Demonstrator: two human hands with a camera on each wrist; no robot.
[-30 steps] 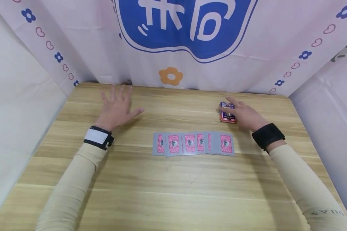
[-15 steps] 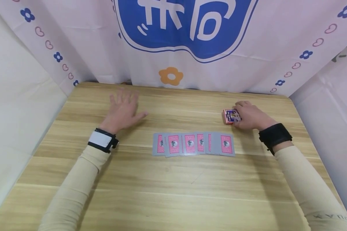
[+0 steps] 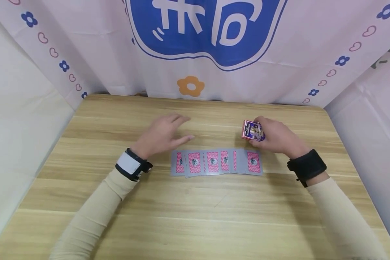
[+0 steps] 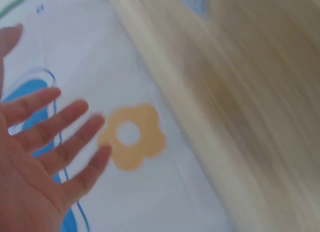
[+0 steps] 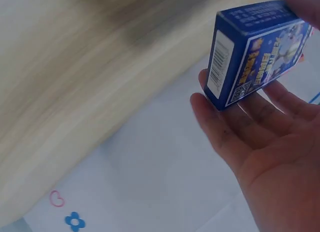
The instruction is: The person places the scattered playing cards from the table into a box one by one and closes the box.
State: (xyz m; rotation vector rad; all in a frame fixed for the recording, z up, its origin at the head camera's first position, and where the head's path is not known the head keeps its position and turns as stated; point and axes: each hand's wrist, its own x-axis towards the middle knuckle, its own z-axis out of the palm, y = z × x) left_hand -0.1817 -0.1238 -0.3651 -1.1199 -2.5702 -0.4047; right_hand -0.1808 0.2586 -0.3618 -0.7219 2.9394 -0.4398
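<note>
A small playing-card box [image 3: 253, 130], blue with red edges, is gripped between the thumb and fingers of my right hand [image 3: 277, 136]. In the right wrist view the card box [image 5: 260, 54] shows a white barcode panel on its end. My left hand [image 3: 160, 135] hovers over the table with nothing in it, just left of and behind the cards. Its fingers [image 4: 55, 147] are spread and relaxed in the left wrist view. A row of overlapping playing cards [image 3: 212, 161] lies face down on the table, with pink patterned backs in grey borders.
The wooden table [image 3: 195, 216] ends at a white cloth backdrop [image 3: 117, 61] with a blue emblem and an orange flower. White cloth walls [image 3: 16, 108] stand at both sides.
My right hand has taken hold of the card box and shifted it slightly, turning it. My left hand has moved right and nearer, toward the cards. The card row stays put.
</note>
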